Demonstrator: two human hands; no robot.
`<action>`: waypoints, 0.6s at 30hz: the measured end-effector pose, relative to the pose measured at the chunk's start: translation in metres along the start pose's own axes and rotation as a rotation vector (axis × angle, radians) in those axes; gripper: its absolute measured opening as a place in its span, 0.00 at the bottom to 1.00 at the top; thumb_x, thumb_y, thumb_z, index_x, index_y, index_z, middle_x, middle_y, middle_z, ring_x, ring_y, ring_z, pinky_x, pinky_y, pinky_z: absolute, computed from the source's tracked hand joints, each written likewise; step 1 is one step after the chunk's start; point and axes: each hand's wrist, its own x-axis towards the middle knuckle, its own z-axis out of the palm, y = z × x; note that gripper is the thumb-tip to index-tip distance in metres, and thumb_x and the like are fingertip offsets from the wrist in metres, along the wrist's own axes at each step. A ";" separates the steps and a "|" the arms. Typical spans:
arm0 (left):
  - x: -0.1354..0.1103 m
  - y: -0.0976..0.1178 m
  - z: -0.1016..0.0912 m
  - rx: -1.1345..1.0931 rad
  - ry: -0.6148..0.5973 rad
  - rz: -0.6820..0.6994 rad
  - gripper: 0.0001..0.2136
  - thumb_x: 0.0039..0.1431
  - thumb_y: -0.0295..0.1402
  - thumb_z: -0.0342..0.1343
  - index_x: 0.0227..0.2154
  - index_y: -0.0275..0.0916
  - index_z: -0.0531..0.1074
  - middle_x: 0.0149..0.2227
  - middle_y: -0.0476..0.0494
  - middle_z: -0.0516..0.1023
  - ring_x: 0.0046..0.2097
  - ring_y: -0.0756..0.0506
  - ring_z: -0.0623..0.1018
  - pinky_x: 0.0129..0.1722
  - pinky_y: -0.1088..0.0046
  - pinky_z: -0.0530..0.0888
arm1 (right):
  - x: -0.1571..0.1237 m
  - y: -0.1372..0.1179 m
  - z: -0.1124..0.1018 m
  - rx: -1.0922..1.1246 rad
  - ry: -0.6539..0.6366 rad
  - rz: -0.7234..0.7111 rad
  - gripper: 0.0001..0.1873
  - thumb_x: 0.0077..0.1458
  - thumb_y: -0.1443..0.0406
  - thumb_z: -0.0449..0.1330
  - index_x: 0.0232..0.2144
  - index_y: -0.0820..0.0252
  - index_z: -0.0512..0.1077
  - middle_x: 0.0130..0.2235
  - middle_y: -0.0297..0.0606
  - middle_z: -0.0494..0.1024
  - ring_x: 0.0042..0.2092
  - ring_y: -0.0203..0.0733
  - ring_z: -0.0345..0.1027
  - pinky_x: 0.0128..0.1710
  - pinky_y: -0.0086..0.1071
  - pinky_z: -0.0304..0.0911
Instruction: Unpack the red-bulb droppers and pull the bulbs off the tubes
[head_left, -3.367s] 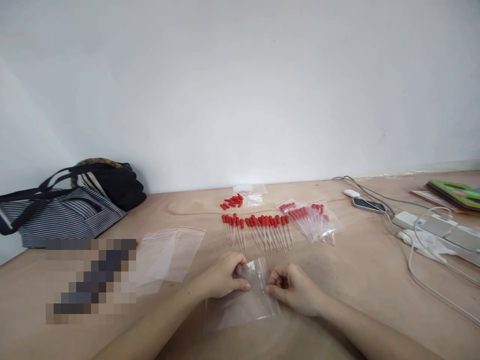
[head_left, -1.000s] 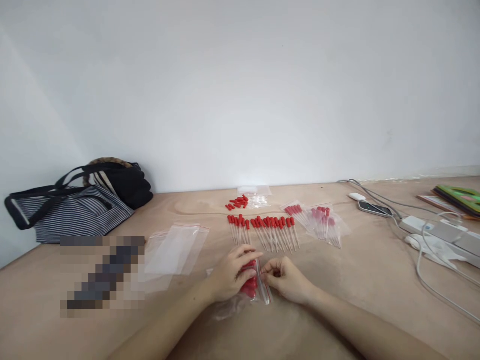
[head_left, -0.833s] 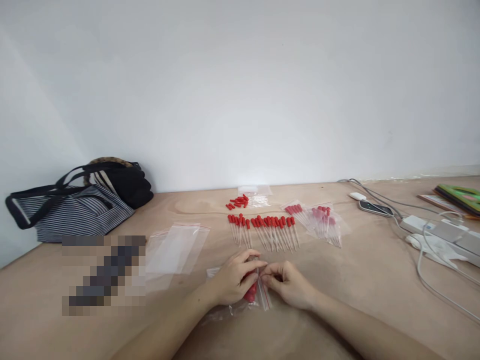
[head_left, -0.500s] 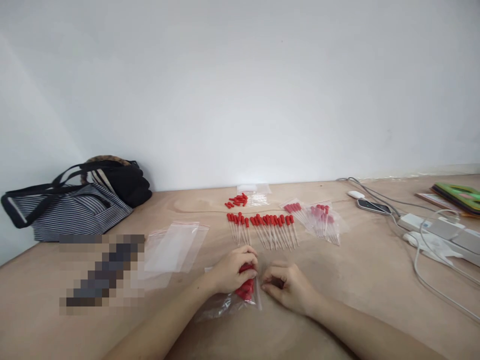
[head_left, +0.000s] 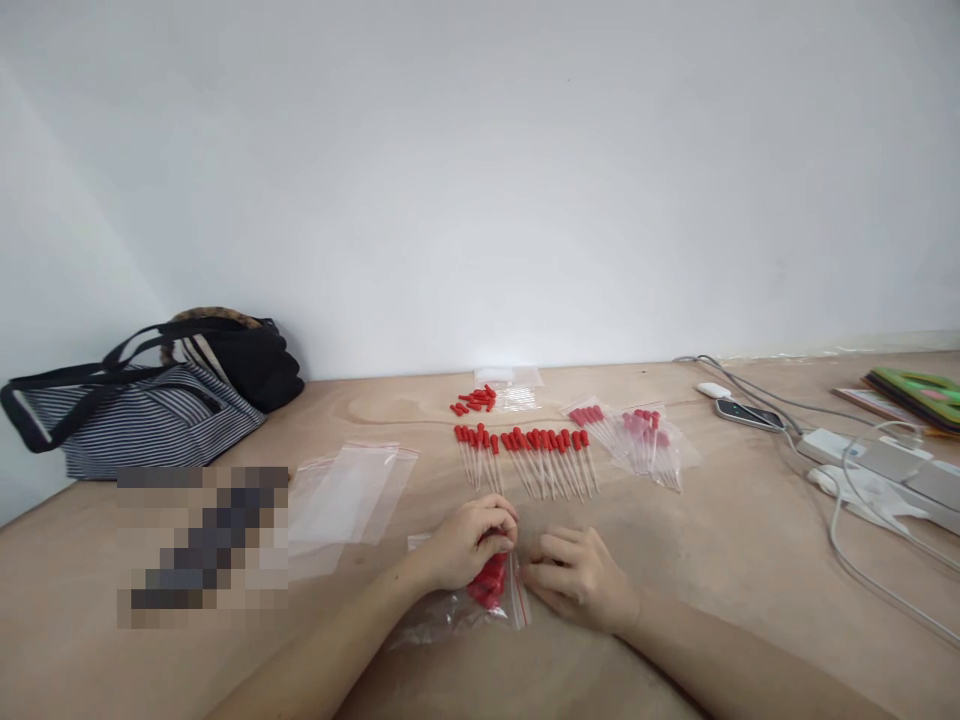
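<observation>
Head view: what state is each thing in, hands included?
Held bag: lying down, red bulbs inside; seal unclear.
Left hand: curled over the held bag, gripping it.
Right hand: fingers curled inward near its edge; contact unclear.
Loose droppers: laid out, bulbs fitted.
Loose red bulbs: heaped, unfitted.
Flat bags: overlapping, look unfilled.
Filled bags: lying, droppers inside.
Striped bag: slumped, handles up.
Pixelated object: cannot tell.

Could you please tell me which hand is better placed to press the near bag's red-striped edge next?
Probably the right hand: its fingers are beside that edge, while the left hand holds the bag over its red bulbs.
</observation>
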 end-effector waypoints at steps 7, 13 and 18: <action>0.000 -0.001 0.002 -0.009 0.004 0.013 0.07 0.49 0.20 0.48 0.23 0.37 0.67 0.37 0.45 0.70 0.40 0.49 0.71 0.43 0.71 0.67 | 0.002 0.000 0.003 -0.029 0.007 -0.018 0.10 0.54 0.68 0.50 0.24 0.58 0.68 0.23 0.31 0.69 0.24 0.30 0.57 0.20 0.27 0.48; 0.003 -0.006 -0.006 0.030 -0.097 0.105 0.05 0.50 0.23 0.52 0.26 0.38 0.70 0.40 0.46 0.70 0.44 0.47 0.70 0.45 0.70 0.66 | 0.001 0.002 0.005 -0.090 0.010 -0.106 0.10 0.55 0.70 0.50 0.25 0.57 0.69 0.24 0.30 0.69 0.26 0.30 0.58 0.20 0.27 0.47; 0.013 -0.005 -0.013 0.097 -0.174 0.236 0.03 0.49 0.26 0.56 0.22 0.38 0.70 0.35 0.47 0.71 0.38 0.48 0.70 0.41 0.73 0.67 | 0.000 0.003 0.003 -0.078 0.004 -0.139 0.10 0.55 0.70 0.51 0.26 0.57 0.70 0.24 0.30 0.69 0.25 0.30 0.57 0.20 0.28 0.46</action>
